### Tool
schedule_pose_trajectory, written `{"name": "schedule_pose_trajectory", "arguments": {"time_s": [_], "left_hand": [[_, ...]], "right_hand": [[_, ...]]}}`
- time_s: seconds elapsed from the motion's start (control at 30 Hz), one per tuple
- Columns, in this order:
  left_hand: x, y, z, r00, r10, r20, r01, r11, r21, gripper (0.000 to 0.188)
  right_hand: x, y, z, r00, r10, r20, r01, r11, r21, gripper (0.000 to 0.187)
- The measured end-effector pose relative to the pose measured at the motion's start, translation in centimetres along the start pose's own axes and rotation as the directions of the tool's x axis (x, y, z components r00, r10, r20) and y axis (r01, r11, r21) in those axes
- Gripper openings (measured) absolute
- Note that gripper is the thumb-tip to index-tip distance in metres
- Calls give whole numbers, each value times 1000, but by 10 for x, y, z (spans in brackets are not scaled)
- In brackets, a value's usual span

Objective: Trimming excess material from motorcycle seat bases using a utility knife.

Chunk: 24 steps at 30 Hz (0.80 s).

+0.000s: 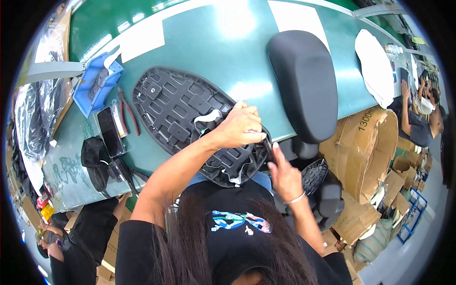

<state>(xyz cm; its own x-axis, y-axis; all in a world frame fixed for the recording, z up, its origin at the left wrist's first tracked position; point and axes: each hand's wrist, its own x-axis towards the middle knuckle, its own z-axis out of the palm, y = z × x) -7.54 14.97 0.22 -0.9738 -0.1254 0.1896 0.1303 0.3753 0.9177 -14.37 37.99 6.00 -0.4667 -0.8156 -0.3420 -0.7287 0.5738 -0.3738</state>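
An upturned black seat (pixel 178 107) lies on the table's near edge and over my lap, its ribbed plastic underside facing up. Loose black cover edge and white strips (pixel 209 117) show along its rim. My left hand (pixel 241 124) reaches across the seat, closed in a fist on the cover's edge at the right side. Close by, my right hand (pixel 287 176) has its thumb and curled fingers on the same cover edge. The fingertips of both hands are partly hidden. A finished-looking black seat (pixel 306 85) rests smooth side up to the right.
Red-handled pliers (pixel 127 113), a phone (pixel 110 132) and a blue bin (pixel 96 85) sit at the left, beside a black mesh pouch (pixel 93 159). A large cardboard box (pixel 358 152) and more black seats (pixel 327 199) stand at my right. Other people work on both sides.
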Motion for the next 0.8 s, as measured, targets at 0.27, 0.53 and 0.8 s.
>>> {"name": "schedule_pose_trajectory", "arguments": {"time_s": [0.27,0.53,0.8], "left_hand": [[16,11,-46,896,-441,-57,339,760,-554,26],[46,-16,-42,914,322,-247,-107,778,619,22],[47,-33,-57,663,92,-743,148,957,250,23]], "right_hand": [[33,-22,-25,993,113,-21,-110,990,87,46],[96,-21,-44,999,29,15,-29,1000,12,49],[18,-62,-19,952,286,107,-300,942,153,55]]}}
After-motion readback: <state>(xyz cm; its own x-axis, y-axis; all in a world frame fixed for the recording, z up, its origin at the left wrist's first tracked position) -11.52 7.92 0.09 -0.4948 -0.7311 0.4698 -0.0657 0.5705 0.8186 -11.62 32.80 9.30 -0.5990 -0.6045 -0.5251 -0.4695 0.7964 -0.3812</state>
